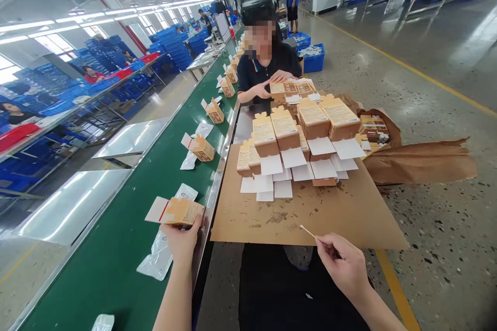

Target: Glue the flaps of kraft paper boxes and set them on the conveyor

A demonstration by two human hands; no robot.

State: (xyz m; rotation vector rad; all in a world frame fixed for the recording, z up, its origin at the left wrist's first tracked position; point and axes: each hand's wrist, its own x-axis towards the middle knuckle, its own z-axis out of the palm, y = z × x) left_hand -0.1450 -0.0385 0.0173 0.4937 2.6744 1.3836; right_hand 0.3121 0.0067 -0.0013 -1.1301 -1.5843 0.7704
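Note:
My left hand [181, 240] is closed round a small yellow-brown carton [184, 212] over the green conveyor belt [116, 264]. The carton's white end flap with a red strip stands out to the left. A clear plastic pouch [157, 256] lies on the belt beneath, partly hidden by the hand and carton. Between the thumb and fingers of my right hand [344, 264] is a thin cotton swab [308, 231], its white tip pointing up and left above the cardboard sheet [248, 217]. Beyond it are stacked cartons [285, 126] with white flaps towards me.
Further cartons [204, 149] and pouches sit along the belt, bordered by a metal rail [217, 186]. Across from me a person [267, 70] rests both hands on cartons. Torn brown paper [423, 163] lies right of the stack; blue crates [313, 59] stand behind.

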